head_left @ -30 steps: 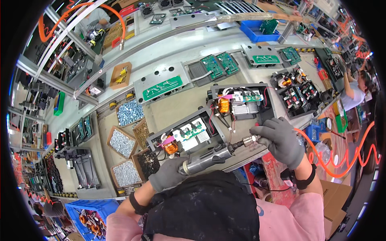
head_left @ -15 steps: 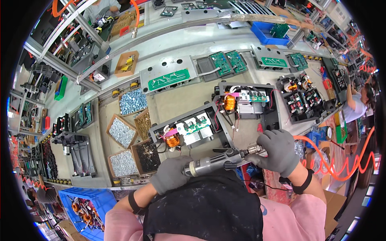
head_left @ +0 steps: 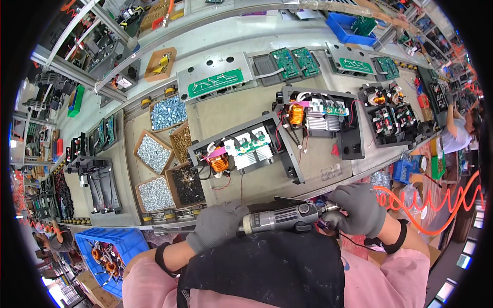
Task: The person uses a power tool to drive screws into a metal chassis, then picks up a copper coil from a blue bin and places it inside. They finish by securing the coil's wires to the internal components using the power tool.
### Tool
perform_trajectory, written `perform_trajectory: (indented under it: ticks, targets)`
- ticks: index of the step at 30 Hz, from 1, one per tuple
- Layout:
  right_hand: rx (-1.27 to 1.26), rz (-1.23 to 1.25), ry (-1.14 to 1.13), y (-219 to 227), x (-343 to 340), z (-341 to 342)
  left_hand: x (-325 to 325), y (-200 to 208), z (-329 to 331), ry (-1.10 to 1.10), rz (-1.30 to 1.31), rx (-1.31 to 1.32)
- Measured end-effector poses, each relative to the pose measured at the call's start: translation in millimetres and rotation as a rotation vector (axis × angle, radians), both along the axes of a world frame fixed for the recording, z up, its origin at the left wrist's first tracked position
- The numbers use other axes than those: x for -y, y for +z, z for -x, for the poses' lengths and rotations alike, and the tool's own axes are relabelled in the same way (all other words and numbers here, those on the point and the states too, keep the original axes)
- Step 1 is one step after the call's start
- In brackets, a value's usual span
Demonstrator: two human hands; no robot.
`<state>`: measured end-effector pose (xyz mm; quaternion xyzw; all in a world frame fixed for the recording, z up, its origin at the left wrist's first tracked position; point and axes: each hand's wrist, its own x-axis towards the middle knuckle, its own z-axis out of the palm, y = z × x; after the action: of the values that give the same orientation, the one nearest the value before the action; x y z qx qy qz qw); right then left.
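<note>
Head view: the grey power driver [head_left: 280,217], probably weighty, rigid and best gripped mid-body, is held along the near edge of the worktop [head_left: 226,114], left hand [head_left: 217,226] wrapped round its front end, right hand [head_left: 358,210] clamped on its metal fitting [head_left: 327,207].

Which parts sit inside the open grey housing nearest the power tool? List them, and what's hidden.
Inside the grey housing beyond the power tool: an orange coil, a pink strip, a green-and-white board and a silver finned block. Its floor beneath them is covered.
</note>
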<state>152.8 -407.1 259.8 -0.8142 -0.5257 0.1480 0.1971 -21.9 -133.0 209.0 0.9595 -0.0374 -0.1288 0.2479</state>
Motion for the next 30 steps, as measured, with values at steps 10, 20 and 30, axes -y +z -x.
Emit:
perform_trajectory:
  ticks: [10,20,30]
  targets:
    - [0.378,-0.345,-0.181,3,-35,-28,-4,-6,-34,0.204,0.380,-0.286]
    - [-0.920,-0.823,-0.584,-58,-96,24,-8,2,-64,0.289,0.317,0.041]
    - [-1.462,-1.410,-0.576,-83,-117,-17,-65,-15,-28,0.296,0.210,-0.256]
